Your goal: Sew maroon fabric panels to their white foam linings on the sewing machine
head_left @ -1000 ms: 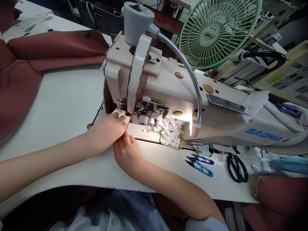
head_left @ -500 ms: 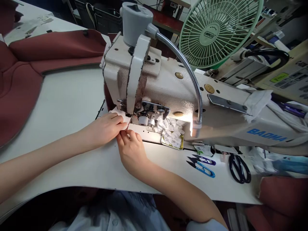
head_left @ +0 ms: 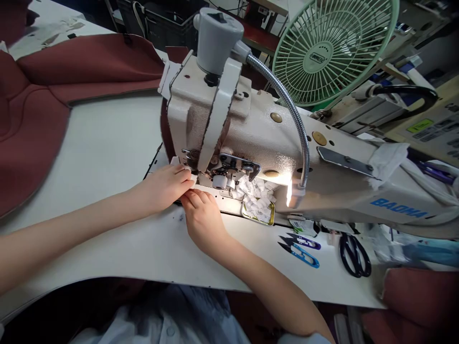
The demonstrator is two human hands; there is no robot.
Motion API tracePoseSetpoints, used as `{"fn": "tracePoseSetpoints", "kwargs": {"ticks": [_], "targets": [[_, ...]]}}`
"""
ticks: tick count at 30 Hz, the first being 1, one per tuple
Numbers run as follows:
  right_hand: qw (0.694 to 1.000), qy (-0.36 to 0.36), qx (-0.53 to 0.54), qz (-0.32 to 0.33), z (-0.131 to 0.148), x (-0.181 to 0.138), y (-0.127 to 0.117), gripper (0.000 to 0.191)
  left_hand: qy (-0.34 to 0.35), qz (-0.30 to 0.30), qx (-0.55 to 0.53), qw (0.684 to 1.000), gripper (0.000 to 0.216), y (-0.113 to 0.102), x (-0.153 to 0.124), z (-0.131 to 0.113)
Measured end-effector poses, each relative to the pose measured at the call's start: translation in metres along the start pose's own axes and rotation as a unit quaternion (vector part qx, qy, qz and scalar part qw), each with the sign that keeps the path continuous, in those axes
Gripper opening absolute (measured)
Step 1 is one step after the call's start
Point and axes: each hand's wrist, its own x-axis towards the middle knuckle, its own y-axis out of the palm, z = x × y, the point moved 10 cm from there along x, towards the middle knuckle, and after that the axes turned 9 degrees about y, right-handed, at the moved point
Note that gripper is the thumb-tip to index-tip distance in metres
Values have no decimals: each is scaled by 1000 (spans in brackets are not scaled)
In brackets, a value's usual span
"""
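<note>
1. Centrally, at the middle of the tabletop (head_left: 107, 143), a cream sewing machine (head_left: 272, 138) stands with its needle end turned towards the person.
2. A small white fabric piece (head_left: 176, 161) lies on the machine's bed right at the needle end, partly tucked under the presser parts and partly hidden by fingers.
3. The left hand (head_left: 167, 186) reaches in from the tabletop's left edge. Its fingers are drawn together and closed on the white fabric piece, holding it down on the bed.
4. The right hand (head_left: 202, 220) comes from the near edge and sits just beside the left hand, touching it. Its fingers are curled with the tips down at the piece's near edge, but it cannot be told whether they pinch the piece or merely rest there.
5. A gooseneck lamp (head_left: 287, 102) arches over the machine and lights the bed to the right of the hands.
6. Under that light an open tin (head_left: 267, 219) heaped with white labels (head_left: 256, 203) rests against the machine's base.
7. Further right, near the front edge, lie blue thread snips (head_left: 303, 254), with purple thread snips (head_left: 304, 242) just behind them.
8. Black scissors (head_left: 355, 255) lie near the right edge, apart from the snips.
9. Maroon fabric (head_left: 36, 119) spreads over the far left corner.
10. A green fan (head_left: 330, 48) stands behind the machine, beyond the far edge.
</note>
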Motion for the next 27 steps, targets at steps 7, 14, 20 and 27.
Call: {"fn": "tracePoseSetpoints", "kwargs": {"ticks": [7, 14, 20, 27], "targets": [[997, -49, -41, -32, 3, -6, 1, 41, 5, 11, -1, 1000, 22, 3, 0, 5], [998, 20, -55, -20, -10, -1, -3, 45, 11, -21, -41, 999, 28, -2, 0, 12], [996, 43, -72, -19, -18, 0, -2, 45, 5, -45, -46, 998, 33, 3, 3, 20], [994, 59, -89, -20, -23, 6, 2, 45, 1, -49, -45, 998, 30, 6, 0, 26]]}}
